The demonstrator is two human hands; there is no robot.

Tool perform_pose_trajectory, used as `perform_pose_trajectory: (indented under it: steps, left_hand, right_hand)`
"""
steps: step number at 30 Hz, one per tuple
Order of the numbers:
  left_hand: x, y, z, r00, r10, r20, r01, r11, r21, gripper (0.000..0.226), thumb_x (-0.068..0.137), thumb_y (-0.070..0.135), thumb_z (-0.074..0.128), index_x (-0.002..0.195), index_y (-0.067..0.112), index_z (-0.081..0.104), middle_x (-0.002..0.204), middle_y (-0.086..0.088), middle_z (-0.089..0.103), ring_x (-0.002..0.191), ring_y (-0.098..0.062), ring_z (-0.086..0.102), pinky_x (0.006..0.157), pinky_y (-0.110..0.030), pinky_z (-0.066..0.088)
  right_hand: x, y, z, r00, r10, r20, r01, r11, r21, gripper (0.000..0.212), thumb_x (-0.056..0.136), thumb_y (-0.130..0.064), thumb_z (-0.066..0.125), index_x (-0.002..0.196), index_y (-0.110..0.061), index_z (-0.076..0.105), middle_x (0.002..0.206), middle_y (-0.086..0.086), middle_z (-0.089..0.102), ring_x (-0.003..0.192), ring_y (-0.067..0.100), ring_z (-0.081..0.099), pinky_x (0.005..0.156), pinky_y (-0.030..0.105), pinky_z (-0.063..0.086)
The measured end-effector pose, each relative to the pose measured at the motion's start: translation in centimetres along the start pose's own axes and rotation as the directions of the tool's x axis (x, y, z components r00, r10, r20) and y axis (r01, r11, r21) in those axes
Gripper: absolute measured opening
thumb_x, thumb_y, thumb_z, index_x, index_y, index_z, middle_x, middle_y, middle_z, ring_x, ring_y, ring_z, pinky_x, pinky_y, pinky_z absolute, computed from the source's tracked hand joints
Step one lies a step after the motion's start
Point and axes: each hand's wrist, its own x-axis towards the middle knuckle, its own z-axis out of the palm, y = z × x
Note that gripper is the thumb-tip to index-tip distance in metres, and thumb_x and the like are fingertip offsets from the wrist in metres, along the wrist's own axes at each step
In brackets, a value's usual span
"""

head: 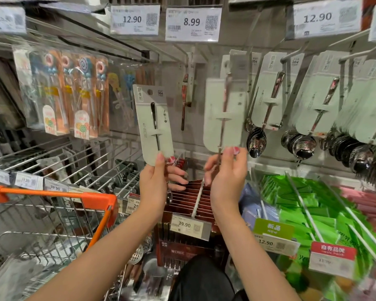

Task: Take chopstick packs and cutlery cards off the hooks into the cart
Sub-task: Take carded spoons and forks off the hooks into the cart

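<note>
Nearest me, left of the hanging cards, sits the orange-handled wire shopping cart (pixel 59 205). My left hand (pixel 154 181) has its grip clamped on the bottom edge of a pale grey cutlery card holding a slim steel utensil (pixel 153 122), already free of the rack, upright, long axis vertical. My right hand (pixel 226 172) pinches the foot of a second pale card (pixel 225 114), blurred, apparently on its metal hook (pixel 228 73). Next, I judge: slide it forward off the hook, then lower both left into the cart.
</note>
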Motion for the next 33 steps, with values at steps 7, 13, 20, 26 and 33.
perform_pose_trajectory:
  steps: [7, 13, 20, 26, 33]
  left_hand:
    - [-0.1, -0.2, 0.2, 1.000, -0.021, 0.012, 0.021, 0.999, -0.025, 0.037, 0.103, 0.032, 0.036, 0.090, 0.003, 0.055, 0.060, -0.009, 0.065, 0.039, -0.015, 0.056, 0.038, -0.023, 0.049]
    - [-0.1, -0.2, 0.2, 1.000, -0.013, 0.025, 0.014, 0.999, -0.035, 0.038, 0.102, 0.032, 0.035, 0.092, 0.001, 0.056, 0.059, -0.008, 0.065, 0.039, -0.016, 0.056, 0.037, -0.023, 0.048]
    - [-0.3, -0.1, 0.4, 0.999, -0.029, 0.022, 0.030, 0.999, -0.042, 0.039, 0.103, 0.031, 0.035, 0.087, 0.002, 0.054, 0.059, -0.011, 0.064, 0.037, -0.016, 0.055, 0.037, -0.022, 0.047]
    - [-0.2, -0.1, 0.3, 0.999, -0.034, 0.023, 0.035, 0.999, -0.039, 0.040, 0.102, 0.033, 0.035, 0.092, 0.000, 0.054, 0.060, -0.011, 0.065, 0.038, -0.017, 0.055, 0.038, -0.021, 0.045]
    - [-0.2, -0.1, 0.2, 0.999, -0.031, 0.021, 0.032, 0.999, -0.042, 0.039, 0.102, 0.034, 0.036, 0.091, 0.001, 0.054, 0.061, -0.011, 0.065, 0.039, -0.017, 0.055, 0.038, -0.021, 0.046]
  right_hand:
    - [0.6, -0.3, 0.3, 0.986, 0.001, -0.168, 0.029, 0.984, 0.176, 0.023, 0.105, -0.018, 0.032, 0.082, -0.016, 0.035, 0.051, 0.003, 0.044, 0.037, 0.014, 0.031, 0.037, 0.017, 0.022]
    - [0.6, -0.8, 0.7, 0.966, -0.003, -0.259, 0.077, 0.958, 0.277, 0.026, 0.105, -0.020, 0.030, 0.080, -0.016, 0.033, 0.052, 0.004, 0.044, 0.035, 0.013, 0.030, 0.037, 0.018, 0.023]
    - [1.8, -0.6, 0.7, 0.993, 0.000, -0.116, 0.014, 0.992, 0.122, 0.024, 0.105, -0.018, 0.032, 0.081, -0.018, 0.034, 0.054, 0.005, 0.045, 0.037, 0.013, 0.031, 0.038, 0.018, 0.024]
    - [1.2, -0.8, 0.2, 0.994, -0.056, -0.091, 0.070, 0.985, 0.157, 0.022, 0.105, -0.018, 0.032, 0.083, -0.016, 0.035, 0.052, 0.003, 0.045, 0.038, 0.013, 0.030, 0.038, 0.017, 0.023]
    - [1.3, -1.1, 0.7, 0.997, -0.055, -0.052, 0.060, 0.992, 0.113, 0.024, 0.105, -0.017, 0.033, 0.081, -0.017, 0.036, 0.051, 0.002, 0.047, 0.036, 0.013, 0.031, 0.037, 0.017, 0.025]
